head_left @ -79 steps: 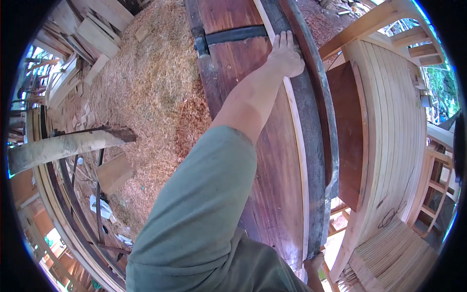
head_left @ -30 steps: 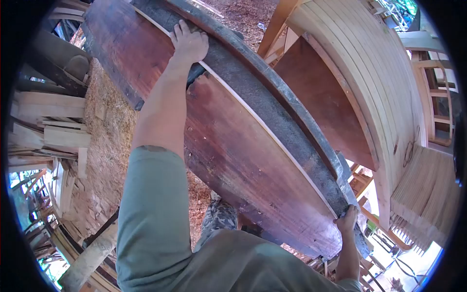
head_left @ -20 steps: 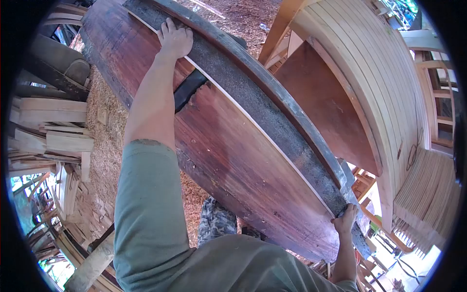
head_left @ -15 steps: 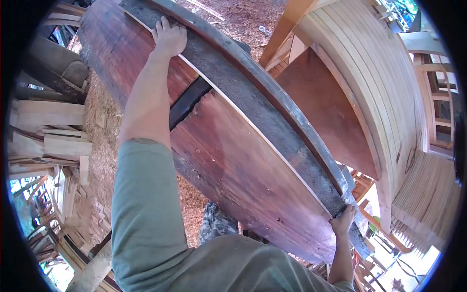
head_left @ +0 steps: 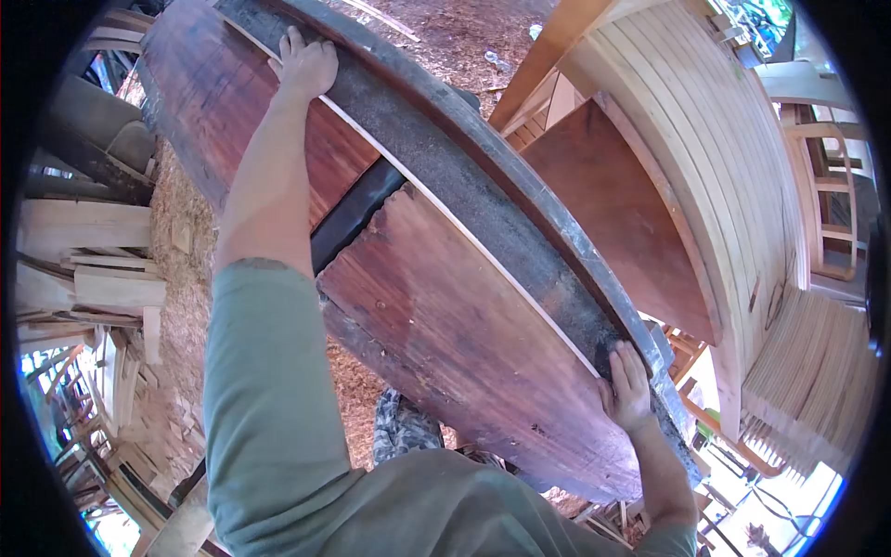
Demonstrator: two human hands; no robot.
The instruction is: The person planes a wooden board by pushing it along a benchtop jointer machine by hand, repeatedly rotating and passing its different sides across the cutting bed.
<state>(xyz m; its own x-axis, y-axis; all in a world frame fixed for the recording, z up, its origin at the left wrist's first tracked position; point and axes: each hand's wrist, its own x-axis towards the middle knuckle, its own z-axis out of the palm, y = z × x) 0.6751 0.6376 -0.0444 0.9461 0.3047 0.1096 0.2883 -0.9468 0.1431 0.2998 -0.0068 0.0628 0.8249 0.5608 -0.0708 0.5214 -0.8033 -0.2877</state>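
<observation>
A long reddish board point(head_left: 464, 306) with a rough bark-like lower edge lies across a dark metal bed point(head_left: 473, 200) with a raised rail. Beyond a dark gap is a second reddish board point(head_left: 241, 111). A thin pale strip point(head_left: 455, 218) runs along the boards' upper edge, against the metal bed. My left hand point(head_left: 311, 70) rests over the strip near its far end, fingers spread onto the dark metal, thumb on the board side. My right hand point(head_left: 629, 395) lies at the near end, fingers stretched flat on the metal and thumb by the strip's end, which it may hide.
A curved slatted wooden piece point(head_left: 696, 121) and a brown curved panel point(head_left: 622, 213) stand on the right, above a stack of thin boards point(head_left: 812, 371). Offcuts point(head_left: 111, 288) are piled on the left. Wood shavings point(head_left: 186, 218) cover the ground.
My right hand has moved up and left from the near end of the metal bed, its fingers now stretched flat. My left hand has shifted slightly left along the strip.
</observation>
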